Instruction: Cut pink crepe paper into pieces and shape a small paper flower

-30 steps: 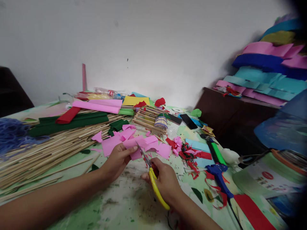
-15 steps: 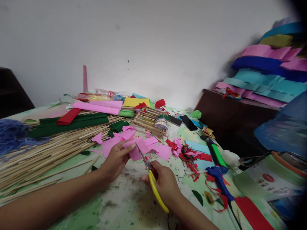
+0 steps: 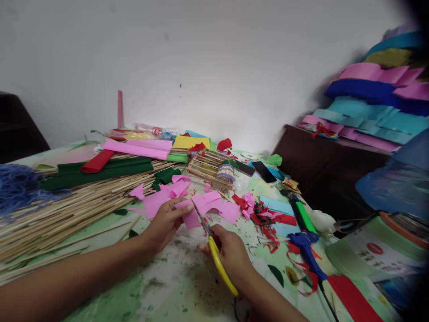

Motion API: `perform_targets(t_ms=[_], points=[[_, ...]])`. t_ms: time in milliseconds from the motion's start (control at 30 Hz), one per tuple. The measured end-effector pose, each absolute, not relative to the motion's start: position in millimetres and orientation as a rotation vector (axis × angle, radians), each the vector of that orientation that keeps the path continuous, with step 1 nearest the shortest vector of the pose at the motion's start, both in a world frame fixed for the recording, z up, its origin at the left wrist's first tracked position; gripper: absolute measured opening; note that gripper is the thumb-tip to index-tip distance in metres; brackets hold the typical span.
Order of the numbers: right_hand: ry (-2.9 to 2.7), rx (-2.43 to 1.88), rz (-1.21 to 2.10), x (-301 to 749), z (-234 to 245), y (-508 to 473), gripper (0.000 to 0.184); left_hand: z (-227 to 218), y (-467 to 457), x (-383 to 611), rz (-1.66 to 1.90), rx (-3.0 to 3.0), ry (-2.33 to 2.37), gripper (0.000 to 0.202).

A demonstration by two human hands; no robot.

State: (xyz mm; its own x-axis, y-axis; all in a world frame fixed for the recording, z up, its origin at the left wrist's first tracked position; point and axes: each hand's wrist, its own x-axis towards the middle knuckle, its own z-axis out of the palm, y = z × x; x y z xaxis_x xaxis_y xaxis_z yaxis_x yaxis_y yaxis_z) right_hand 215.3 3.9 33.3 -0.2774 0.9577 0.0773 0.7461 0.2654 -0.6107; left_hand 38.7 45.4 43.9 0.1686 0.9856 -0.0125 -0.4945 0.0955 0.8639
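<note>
Between thumb and fingers, my left hand (image 3: 169,221) pinches a small piece of pink paper (image 3: 191,219). My right hand (image 3: 231,255) is closed around the yellow handles of a pair of scissors (image 3: 219,268). The metal blades point up and away, lying against the pink piece close to my left thumb. Just beyond, cut pink sheets (image 3: 156,203) lie loose on the table, overlapping one another. How far apart the blades stand is hard to make out.
Thin bamboo sticks (image 3: 83,208) spread across the left, beside blue string (image 3: 20,185). On the right lie red and green scraps (image 3: 264,219), a blue glue gun (image 3: 306,250) and a light green container (image 3: 372,250). Behind are a small stick frame (image 3: 208,167) and a phone (image 3: 264,171).
The pink piece in my left hand has tilted and dropped slightly, with the scissor blades still at it. Both hands have shifted only a little; the whole view moved slightly.
</note>
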Motion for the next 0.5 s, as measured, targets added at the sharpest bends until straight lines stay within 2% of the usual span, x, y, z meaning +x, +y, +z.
perform_targets(t_ms=[233,367,433,500], points=[[-1.998,-1.523,0.717,218,33,8,0.029,43,66,26,1.376,0.946,0.874,0.018],[-1.869,-1.490,0.746,226,28,17,0.031,59,104,-17,1.580,1.181,1.143,0.019],[-1.824,-1.474,0.748,228,25,20,0.034,66,124,-48,1.638,1.439,1.445,0.018],[-1.798,-1.465,0.719,230,23,23,0.036,68,140,-80,1.569,1.511,1.561,0.009]])
